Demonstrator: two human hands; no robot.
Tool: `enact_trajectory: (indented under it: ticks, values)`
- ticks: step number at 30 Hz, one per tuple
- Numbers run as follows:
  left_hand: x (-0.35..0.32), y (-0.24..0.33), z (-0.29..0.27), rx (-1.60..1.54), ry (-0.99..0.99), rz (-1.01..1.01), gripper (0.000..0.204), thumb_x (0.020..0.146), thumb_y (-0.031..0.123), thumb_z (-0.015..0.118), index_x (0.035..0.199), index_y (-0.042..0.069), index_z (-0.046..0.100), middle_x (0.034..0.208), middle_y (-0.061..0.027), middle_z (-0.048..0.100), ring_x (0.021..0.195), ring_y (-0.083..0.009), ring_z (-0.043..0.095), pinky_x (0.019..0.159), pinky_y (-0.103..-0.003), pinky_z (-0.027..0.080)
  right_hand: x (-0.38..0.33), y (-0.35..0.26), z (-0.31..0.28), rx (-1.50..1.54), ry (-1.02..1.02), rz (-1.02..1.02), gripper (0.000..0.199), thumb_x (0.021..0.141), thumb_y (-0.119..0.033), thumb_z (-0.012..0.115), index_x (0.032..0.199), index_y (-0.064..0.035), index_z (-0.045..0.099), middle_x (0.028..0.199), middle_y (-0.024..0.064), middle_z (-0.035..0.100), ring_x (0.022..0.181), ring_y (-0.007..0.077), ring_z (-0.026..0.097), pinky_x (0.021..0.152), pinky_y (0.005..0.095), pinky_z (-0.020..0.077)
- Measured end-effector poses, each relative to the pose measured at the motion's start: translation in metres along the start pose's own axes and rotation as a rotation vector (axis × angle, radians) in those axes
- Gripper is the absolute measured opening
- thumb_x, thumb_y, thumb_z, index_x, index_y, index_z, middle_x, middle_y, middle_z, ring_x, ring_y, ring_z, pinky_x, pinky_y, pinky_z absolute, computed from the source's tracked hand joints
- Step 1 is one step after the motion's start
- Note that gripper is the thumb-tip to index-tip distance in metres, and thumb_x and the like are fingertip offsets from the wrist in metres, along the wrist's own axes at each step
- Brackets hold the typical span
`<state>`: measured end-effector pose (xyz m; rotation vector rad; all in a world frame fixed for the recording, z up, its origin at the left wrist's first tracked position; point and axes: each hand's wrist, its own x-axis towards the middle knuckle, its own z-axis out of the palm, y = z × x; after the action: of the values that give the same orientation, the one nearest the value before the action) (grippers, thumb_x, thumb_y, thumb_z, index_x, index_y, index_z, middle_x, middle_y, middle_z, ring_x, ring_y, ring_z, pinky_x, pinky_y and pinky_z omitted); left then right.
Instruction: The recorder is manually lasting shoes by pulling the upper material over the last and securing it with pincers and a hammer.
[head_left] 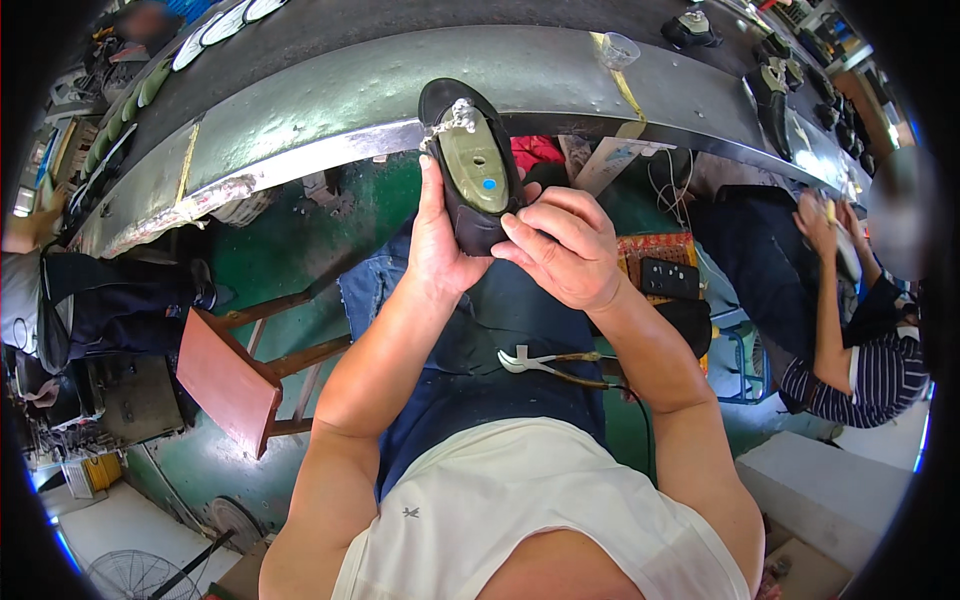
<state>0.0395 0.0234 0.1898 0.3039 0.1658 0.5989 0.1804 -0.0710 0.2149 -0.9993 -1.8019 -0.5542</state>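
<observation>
A black shoe upper [466, 222] is up in front of me at the bench's edge, its rounded end pointing away. Set within it is an olive-green sole-shaped piece [475, 160] with a hole and a blue dot. Crumpled whitish material [460, 118] clings near the far end. My left hand [440, 240] is wrapped round the left side and near end of the upper, thumb along its edge. With thumb and fingers, my right hand [570, 245] pinches the upper's near right edge. Across my lap lie metal pincers [535, 361] with long handles.
A dark workbench [340, 95] with a metal edge runs across ahead. On it are a clear cup [618, 50] and several black shoes [770, 95] at right. A reddish stool [228, 380] stands left. Another person [850, 340] works at right, another at far left.
</observation>
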Motion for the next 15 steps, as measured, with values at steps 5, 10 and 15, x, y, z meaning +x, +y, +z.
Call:
enact_trajectory:
  ticks: [5, 10, 15]
  values:
    - [0.004, -0.004, 0.0, 0.034, 0.021, 0.02, 0.08, 0.099, 0.072, 0.035, 0.144, 0.008, 0.05, 0.136, -0.0205, 0.06, 0.123, -0.0335, 0.06, 0.098, -0.047, 0.056, -0.006, 0.003, -0.002, 0.018, -0.015, 0.026, 0.043, 0.062, -0.016, 0.087, 0.101, -0.0037, 0.075, 0.104, 0.0038, 0.064, 0.094, 0.0262, 0.063, 0.076, 0.0381, 0.0531]
    - [0.01, -0.008, 0.007, 0.036, 0.085, 0.049, 0.074, 0.102, 0.068, 0.032, 0.145, 0.011, 0.05, 0.141, -0.0146, 0.057, 0.126, -0.0314, 0.058, 0.111, -0.048, 0.045, -0.002, 0.012, 0.0, 0.256, -0.037, 0.327, 0.08, 0.066, -0.021, 0.092, 0.135, -0.0023, 0.055, 0.131, 0.0184, 0.055, 0.12, 0.0367, 0.055, 0.1, 0.0468, 0.0474]
    - [0.02, -0.007, 0.024, 0.411, 0.112, -0.051, 0.07, 0.105, 0.063, 0.028, 0.151, 0.012, 0.04, 0.149, -0.0099, 0.05, 0.135, -0.0245, 0.051, 0.112, -0.044, 0.043, 0.003, 0.037, -0.001, 0.674, -0.075, 0.812, 0.089, 0.073, -0.016, 0.086, 0.147, 0.0053, 0.041, 0.142, 0.021, 0.053, 0.134, 0.0285, 0.051, 0.113, 0.0404, 0.0385]
